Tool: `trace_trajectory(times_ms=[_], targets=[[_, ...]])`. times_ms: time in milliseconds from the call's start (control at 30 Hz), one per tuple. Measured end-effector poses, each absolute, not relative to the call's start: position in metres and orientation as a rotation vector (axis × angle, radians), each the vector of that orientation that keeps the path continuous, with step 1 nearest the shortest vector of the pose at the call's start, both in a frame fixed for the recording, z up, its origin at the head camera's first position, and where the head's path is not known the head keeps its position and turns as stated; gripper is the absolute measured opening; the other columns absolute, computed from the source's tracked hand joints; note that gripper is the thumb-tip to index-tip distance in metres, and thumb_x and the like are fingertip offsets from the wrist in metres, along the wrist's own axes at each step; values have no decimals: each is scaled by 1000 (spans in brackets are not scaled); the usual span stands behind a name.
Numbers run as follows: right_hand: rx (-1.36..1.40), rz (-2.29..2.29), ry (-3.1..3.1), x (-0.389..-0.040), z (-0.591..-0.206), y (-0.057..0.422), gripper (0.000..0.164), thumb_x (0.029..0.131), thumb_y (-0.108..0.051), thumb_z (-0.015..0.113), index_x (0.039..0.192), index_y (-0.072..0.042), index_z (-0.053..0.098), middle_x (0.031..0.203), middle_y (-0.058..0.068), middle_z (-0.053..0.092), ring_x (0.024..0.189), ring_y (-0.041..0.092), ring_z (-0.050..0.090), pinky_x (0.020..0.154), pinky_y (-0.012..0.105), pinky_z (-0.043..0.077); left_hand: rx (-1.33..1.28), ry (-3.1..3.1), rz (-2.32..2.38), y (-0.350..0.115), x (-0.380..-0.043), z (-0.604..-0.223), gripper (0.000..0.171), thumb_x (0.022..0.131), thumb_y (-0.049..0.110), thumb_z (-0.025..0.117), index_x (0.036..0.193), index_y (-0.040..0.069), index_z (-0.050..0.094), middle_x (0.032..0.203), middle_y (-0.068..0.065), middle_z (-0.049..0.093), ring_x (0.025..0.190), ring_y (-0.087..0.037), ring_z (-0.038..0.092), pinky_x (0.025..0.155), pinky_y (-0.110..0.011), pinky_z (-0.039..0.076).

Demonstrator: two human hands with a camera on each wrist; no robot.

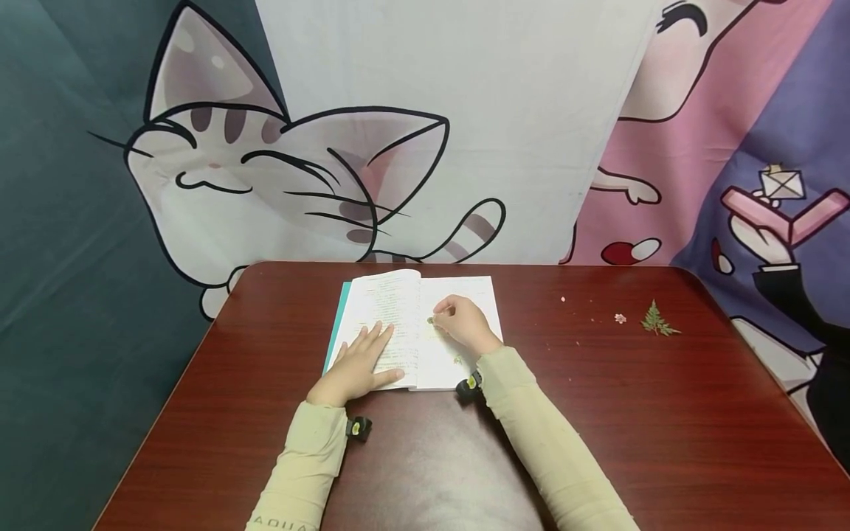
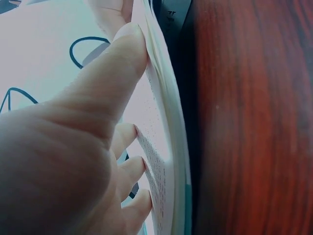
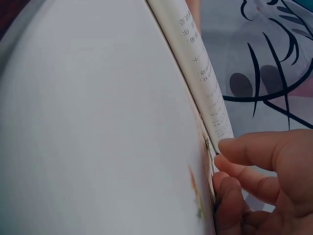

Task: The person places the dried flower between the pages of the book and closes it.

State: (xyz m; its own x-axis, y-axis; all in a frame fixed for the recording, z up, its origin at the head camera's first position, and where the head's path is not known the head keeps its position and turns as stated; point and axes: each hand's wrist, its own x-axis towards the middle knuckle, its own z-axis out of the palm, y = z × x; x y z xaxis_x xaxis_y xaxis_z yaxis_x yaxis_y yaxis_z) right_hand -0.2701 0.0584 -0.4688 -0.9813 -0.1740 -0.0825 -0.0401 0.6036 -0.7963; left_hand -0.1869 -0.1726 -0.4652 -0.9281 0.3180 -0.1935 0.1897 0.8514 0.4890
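An open book with a teal cover lies on the table, its left page printed and its right page mostly blank. My left hand rests spread on the left page; in the left wrist view its thumb presses near the page edge. Over the right page, my right hand pinches a small green plant piece between thumb and fingertips. The fingers largely hide that piece in the right wrist view. Another small plant piece, green and orange in the right wrist view, lies lower on the right page.
A green fern-like leaf and a small pale pink flower lie on the brown table to the right. Tiny petals or bits are scattered nearby. A cartoon cat backdrop hangs behind the table.
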Motion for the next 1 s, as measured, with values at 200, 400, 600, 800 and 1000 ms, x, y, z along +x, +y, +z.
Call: trace_trajectory(times_ms=[200, 400, 600, 800, 1000], targets=[[-230, -1428, 2583, -272, -468, 64, 18, 97, -11, 65, 113, -5, 66, 87, 4, 57, 71, 15, 53, 70, 29, 48, 386, 2761, 707, -173, -187, -463, 86, 96, 49, 65, 162, 13, 24, 168, -17, 17, 154, -42, 10, 117, -70, 8], [-465, -1542, 2421, -269, -464, 76, 21, 99, -6, 60, 119, 0, 65, 98, 9, 60, 72, 17, 59, 64, 27, 52, 390, 2754, 705, -173, -185, -463, 86, 96, 47, 66, 162, 11, 24, 167, -19, 17, 154, -42, 9, 116, -71, 8], [-789, -1403, 2549, -260, -444, 97, 16, 98, -10, 64, 111, -4, 71, 107, 7, 68, 87, 20, 64, 77, 33, 53, 387, 2760, 708, -173, -185, -462, 85, 97, 46, 66, 162, 11, 25, 168, -18, 17, 154, -42, 9, 117, -70, 8], [-1007, -1215, 2739, -248, -425, 122, 11, 96, -8, 65, 103, -4, 73, 96, 0, 69, 85, 15, 62, 75, 38, 54, 401, 2761, 722, -172, -185, -460, 85, 97, 47, 66, 162, 11, 25, 168, -17, 17, 154, -42, 9, 117, -70, 9], [-1087, -1062, 2835, -231, -415, 147, 9, 96, -9, 67, 102, -7, 73, 93, -4, 67, 83, 11, 60, 74, 33, 53, 386, 2751, 722, -172, -183, -459, 85, 97, 46, 66, 162, 12, 26, 168, -17, 18, 154, -41, 10, 117, -69, 9]])
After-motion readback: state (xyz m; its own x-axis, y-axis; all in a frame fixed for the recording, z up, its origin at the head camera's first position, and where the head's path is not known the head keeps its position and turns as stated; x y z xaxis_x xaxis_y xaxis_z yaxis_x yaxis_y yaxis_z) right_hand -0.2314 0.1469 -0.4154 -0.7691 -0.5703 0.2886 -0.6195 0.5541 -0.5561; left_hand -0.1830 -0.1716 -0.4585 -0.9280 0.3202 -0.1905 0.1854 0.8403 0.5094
